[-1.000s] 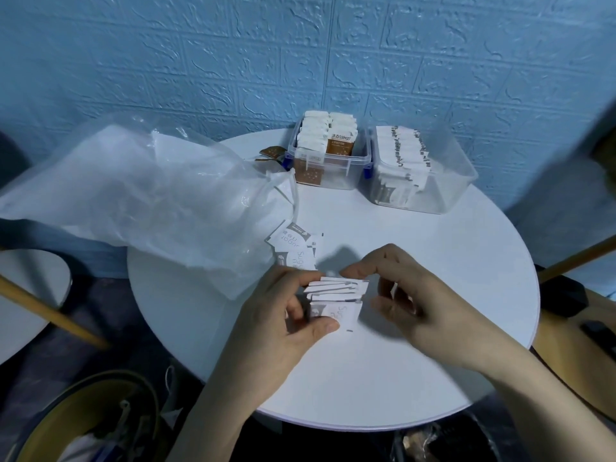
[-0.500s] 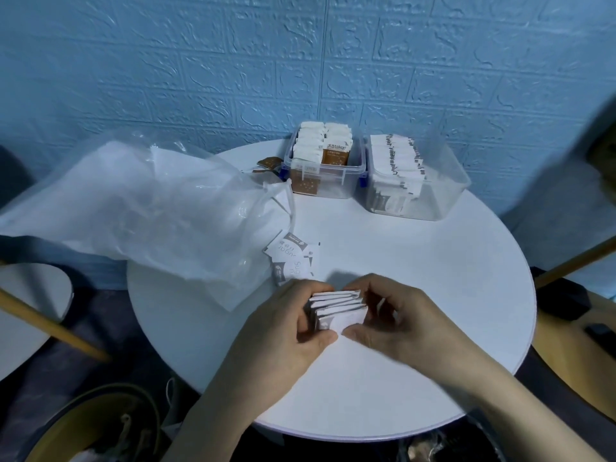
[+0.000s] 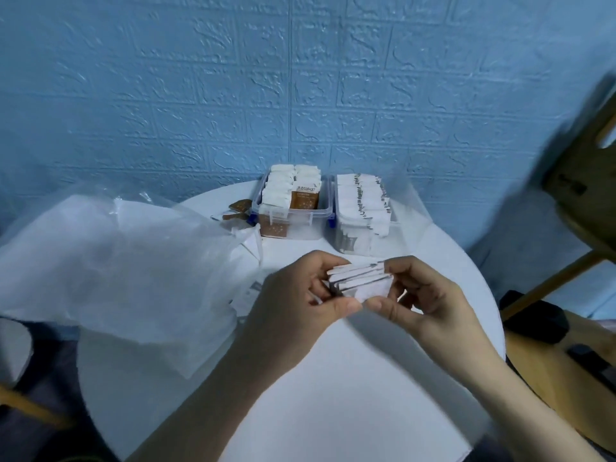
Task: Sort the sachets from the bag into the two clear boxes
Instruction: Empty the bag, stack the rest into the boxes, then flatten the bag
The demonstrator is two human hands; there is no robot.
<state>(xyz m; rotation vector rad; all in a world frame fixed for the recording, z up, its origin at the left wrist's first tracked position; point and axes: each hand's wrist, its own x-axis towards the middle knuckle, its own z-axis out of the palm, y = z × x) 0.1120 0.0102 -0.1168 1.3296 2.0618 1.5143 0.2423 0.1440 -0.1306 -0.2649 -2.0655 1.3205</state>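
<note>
Held above round white surface [image 3: 333, 395], mid-frame: small stack of flat white paper sachets w/ dark printed edges [image 3: 361, 281], squared up between both hands. Left hand [image 3: 300, 298] clamped on stack's left end, thumb along front, fingers curled behind. Right hand [image 3: 426, 295] pinching right end, thumb under near corner. Both grips closed on same stack, none of it touching surface.

Beyond, at far edge against blue embossed wall: two clear plastic boxes side by side. Left box w/ blue latches [image 3: 290, 208] packed w/ white-and-brown sachets standing upright; right box [image 3: 366, 215] holding rows of white sachets w/ dark print, approx. matching those in hand. Crumpled translucent plastic bag [image 3: 116, 268] slumped at left, w/ a few loose white sachets [image 3: 246, 295] at its mouth, partly hidden by left hand. A few brown sachets [image 3: 238, 210] lying loose just left of latched box.

Handling, by judgement: sachets light, thin, slightly stiff at sealed edges but soft-filled; stack prone to fanning or slipping sideways if pinched at one corner only. Best held across short ends w/ firm, even squeeze, as here, then lowered edge-first into right box. Not fragile; crushing unlikely, spilling the real risk.
</note>
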